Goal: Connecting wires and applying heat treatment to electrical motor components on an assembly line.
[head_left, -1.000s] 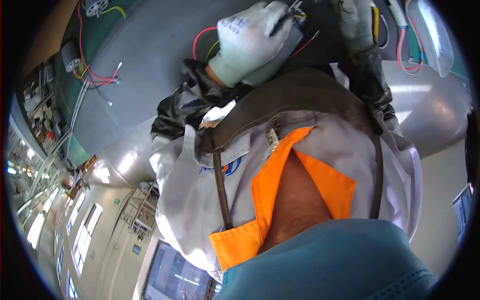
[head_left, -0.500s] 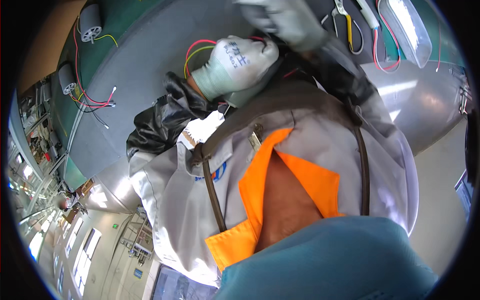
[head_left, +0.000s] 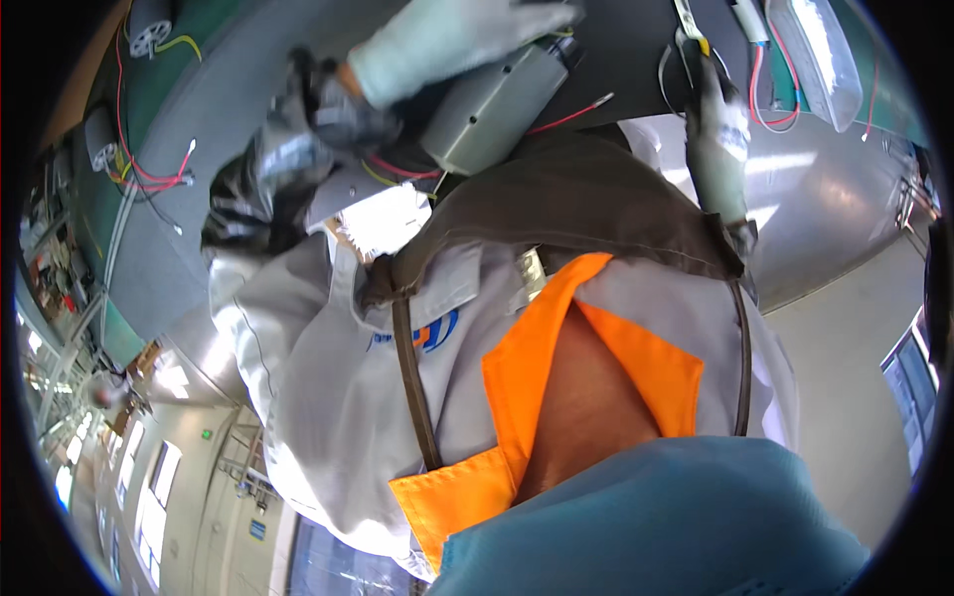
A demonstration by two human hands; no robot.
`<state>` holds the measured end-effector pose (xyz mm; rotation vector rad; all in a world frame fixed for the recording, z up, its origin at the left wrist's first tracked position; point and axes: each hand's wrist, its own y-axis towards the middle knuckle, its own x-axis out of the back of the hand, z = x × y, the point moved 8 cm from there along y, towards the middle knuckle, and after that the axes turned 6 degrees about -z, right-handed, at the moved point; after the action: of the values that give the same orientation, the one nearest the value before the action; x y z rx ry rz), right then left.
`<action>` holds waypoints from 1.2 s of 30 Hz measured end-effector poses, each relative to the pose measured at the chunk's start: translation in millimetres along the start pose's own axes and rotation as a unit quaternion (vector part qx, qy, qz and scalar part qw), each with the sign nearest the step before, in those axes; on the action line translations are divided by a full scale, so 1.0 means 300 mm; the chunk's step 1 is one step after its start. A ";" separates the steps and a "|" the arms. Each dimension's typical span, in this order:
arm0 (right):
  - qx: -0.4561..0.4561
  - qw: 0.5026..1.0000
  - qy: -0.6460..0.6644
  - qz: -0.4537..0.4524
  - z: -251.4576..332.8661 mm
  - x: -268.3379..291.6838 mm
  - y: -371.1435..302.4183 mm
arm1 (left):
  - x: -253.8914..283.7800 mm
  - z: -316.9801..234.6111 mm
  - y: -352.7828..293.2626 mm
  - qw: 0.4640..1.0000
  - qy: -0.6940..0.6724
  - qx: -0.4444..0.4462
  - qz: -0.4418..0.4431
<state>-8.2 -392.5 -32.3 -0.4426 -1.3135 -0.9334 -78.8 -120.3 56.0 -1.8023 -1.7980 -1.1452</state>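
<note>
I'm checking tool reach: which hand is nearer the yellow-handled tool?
The right hand: its fingers are at the handles of the yellow-handled tool. The left hand is well to the tool's left, beside the gray cylinder.

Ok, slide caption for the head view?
Gloved left hand at a grey cylinder, right hand at a yellow-handled tool.

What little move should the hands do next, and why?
Maybe the right hand should draw the yellow-handled tool toward the grey motor: its fingers are at the handle, and the left hand is by the motor.
</note>
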 end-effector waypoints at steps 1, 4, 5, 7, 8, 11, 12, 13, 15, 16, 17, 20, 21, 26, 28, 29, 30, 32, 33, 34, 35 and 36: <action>0.002 1.000 0.013 0.007 -0.026 0.008 -0.050 | -0.029 0.037 0.018 0.994 -0.100 0.036 0.027; -0.122 0.987 -0.058 0.083 -0.161 -0.028 -0.111 | -0.106 0.137 0.007 0.863 -0.465 0.192 0.033; -0.134 0.986 -0.048 0.089 -0.201 -0.063 -0.079 | -0.058 0.169 -0.005 0.886 -0.447 0.122 -0.015; -0.233 0.875 0.419 0.060 -0.262 -0.065 -0.073 | -0.070 0.227 -0.014 0.896 -0.441 0.047 -0.018; -0.232 0.874 0.423 0.064 -0.285 -0.050 -0.059 | -0.086 0.233 -0.014 0.841 -0.532 0.096 -0.023; -0.242 0.729 0.598 0.231 -0.168 -0.045 0.066 | -0.075 0.280 -0.059 0.784 -0.601 0.149 -0.044; -0.197 0.640 0.681 0.295 -0.024 -0.051 0.085 | -0.067 0.266 -0.080 0.758 -0.637 0.125 -0.062; -0.152 0.540 0.751 0.348 0.103 -0.036 0.100 | -0.061 0.256 -0.086 0.729 -0.673 0.096 -0.075; -0.061 0.710 0.612 0.341 0.231 0.002 0.131 | -0.042 0.277 -0.081 0.796 -0.594 0.080 -0.088; 0.034 0.841 0.440 0.312 0.281 0.038 0.146 | -0.067 0.303 -0.084 0.761 -0.627 0.149 -0.081; 0.125 0.926 0.241 0.262 0.299 0.071 0.157 | -0.098 0.315 -0.076 0.718 -0.659 0.214 -0.069; 0.130 0.946 0.146 0.258 0.287 0.077 0.152 | -0.092 0.302 -0.067 0.730 -0.650 0.200 -0.070; 0.182 0.959 0.080 0.203 0.310 0.101 0.156 | -0.073 0.300 -0.070 0.771 -0.612 0.166 -0.068; -0.095 0.902 0.239 0.347 0.219 0.029 0.128 | 0.185 0.129 -0.186 0.963 -0.053 -0.196 -0.176; -0.113 0.953 0.128 0.251 0.136 0.053 0.172 | 0.199 0.050 -0.176 0.886 -0.339 -0.314 0.042; 0.114 0.990 0.034 0.080 0.156 0.060 0.242 | 0.236 -0.066 -0.199 0.729 -0.566 -0.328 0.199; 0.128 0.991 -0.001 0.047 0.088 0.052 0.247 | 0.270 -0.101 -0.222 0.795 -0.515 -0.291 0.131; 0.017 0.995 0.059 0.076 0.060 0.064 0.256 | 0.281 -0.072 -0.320 0.931 -0.322 -0.161 -0.059; 0.023 0.994 0.069 0.077 0.106 0.065 0.258 | 0.267 -0.045 -0.359 0.979 -0.143 -0.100 -0.108; -0.070 0.958 0.165 0.225 0.140 0.002 0.216 | 0.214 -0.046 -0.406 0.989 -0.046 -0.032 -0.139; -0.168 0.884 0.250 0.359 0.175 -0.060 0.152 | 0.134 -0.047 -0.442 0.985 0.047 0.028 -0.166; -0.079 0.843 0.446 0.290 0.267 -0.062 0.133 | 0.048 -0.064 -0.458 0.986 0.072 0.048 -0.143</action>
<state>-26.1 -303.6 -21.7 -0.4144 -0.2101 -0.5903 -216.5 -106.3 38.5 -1.4001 -2.0324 -1.2322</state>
